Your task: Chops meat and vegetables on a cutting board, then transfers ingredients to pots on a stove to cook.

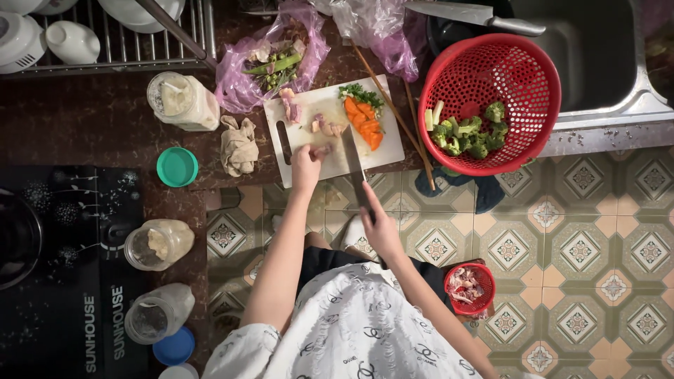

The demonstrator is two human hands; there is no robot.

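A white cutting board (382, 151) lies on the dark counter. On it are sliced carrots (365, 121), green herbs (359, 92) and pale peeled bulbs (326, 127). My left hand (307, 163) presses a small purplish bulb onto the board. Just to its right, my right hand (377, 221) grips the handle of a kitchen knife (352, 160), whose blade rests on the board beside that bulb.
A red colander (540, 91) with broccoli sits at the sink edge. Wooden chopsticks (393, 109), a purple bag of scraps (270, 60), jars (184, 100), a teal lid (176, 166), a crumpled cloth (239, 146) and a stove (63, 267) surround the board. A small red basket (469, 288) stands on the floor.
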